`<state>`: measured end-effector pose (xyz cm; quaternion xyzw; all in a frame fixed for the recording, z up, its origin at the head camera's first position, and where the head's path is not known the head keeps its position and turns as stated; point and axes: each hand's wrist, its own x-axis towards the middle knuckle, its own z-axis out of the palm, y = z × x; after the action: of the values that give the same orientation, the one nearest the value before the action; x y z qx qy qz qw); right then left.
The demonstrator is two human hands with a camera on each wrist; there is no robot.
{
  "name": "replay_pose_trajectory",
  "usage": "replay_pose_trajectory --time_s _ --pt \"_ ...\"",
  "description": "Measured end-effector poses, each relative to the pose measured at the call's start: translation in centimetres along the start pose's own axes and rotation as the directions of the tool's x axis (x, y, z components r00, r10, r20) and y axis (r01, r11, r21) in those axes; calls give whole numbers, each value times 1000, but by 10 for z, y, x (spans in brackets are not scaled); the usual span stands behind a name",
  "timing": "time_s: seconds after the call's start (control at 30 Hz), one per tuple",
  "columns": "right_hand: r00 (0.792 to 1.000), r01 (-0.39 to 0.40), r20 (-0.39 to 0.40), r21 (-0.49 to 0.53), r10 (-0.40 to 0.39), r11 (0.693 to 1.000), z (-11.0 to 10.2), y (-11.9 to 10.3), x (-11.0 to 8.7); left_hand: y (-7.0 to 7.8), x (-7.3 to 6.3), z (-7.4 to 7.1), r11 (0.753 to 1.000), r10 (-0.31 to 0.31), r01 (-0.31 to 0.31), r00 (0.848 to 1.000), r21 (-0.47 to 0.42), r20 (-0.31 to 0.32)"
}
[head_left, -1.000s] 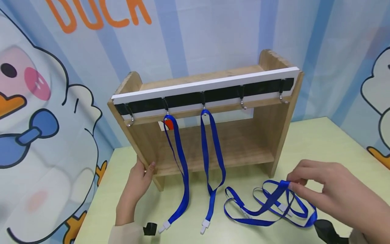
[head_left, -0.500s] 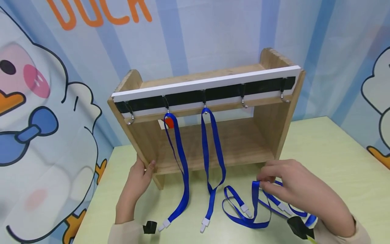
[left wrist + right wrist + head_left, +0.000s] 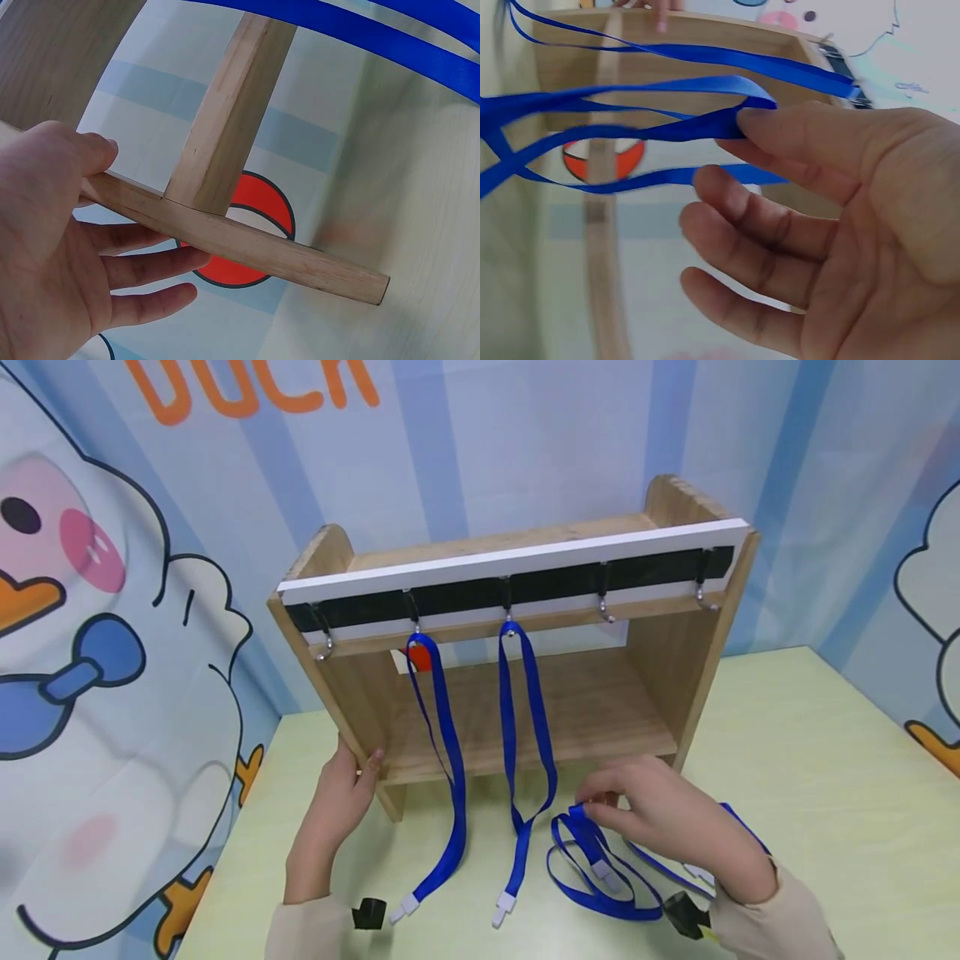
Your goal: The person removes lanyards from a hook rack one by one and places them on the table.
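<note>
A wooden shelf unit carries a white and black strip with several metal hooks along its front. My left hand grips the lower left side board with thumb and forefinger; its other fingers extend behind the wood. Two blue lanyards, one on the left and one near the middle, hang from neighbouring hooks, white clips down at the table. My right hand, in front of the shelf's right half, pinches another blue lanyard by its loop between thumb and forefinger. Its remaining fingers are loosely bent.
More blue strap lies looped on the pale table below my right hand, partly hidden by it. Bare hooks are at the far left and on the right. A printed duck curtain stands behind.
My right hand has moved left along the shelf's front, drawing the pinched lanyard with it. The left hand keeps its grip on the side board.
</note>
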<state>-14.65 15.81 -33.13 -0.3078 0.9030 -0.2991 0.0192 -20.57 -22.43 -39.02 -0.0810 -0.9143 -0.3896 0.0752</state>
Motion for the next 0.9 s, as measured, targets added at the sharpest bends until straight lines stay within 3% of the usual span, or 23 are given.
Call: replay_pose_trajectory --time_s 0.23,0.43,0.9 --pt "999 34 -17 44 -33 998 19 13 17 -3 1 1 1000 28 -28 999 -10 -17" --pt "1000 -19 -16 77 20 997 39 31 29 -3 1 -1 1000 15 -16 1000 -21 -9" --pt "1000 -10 5 -23 10 1000 71 47 37 -4 1 1 999 32 -32 999 -10 -20"
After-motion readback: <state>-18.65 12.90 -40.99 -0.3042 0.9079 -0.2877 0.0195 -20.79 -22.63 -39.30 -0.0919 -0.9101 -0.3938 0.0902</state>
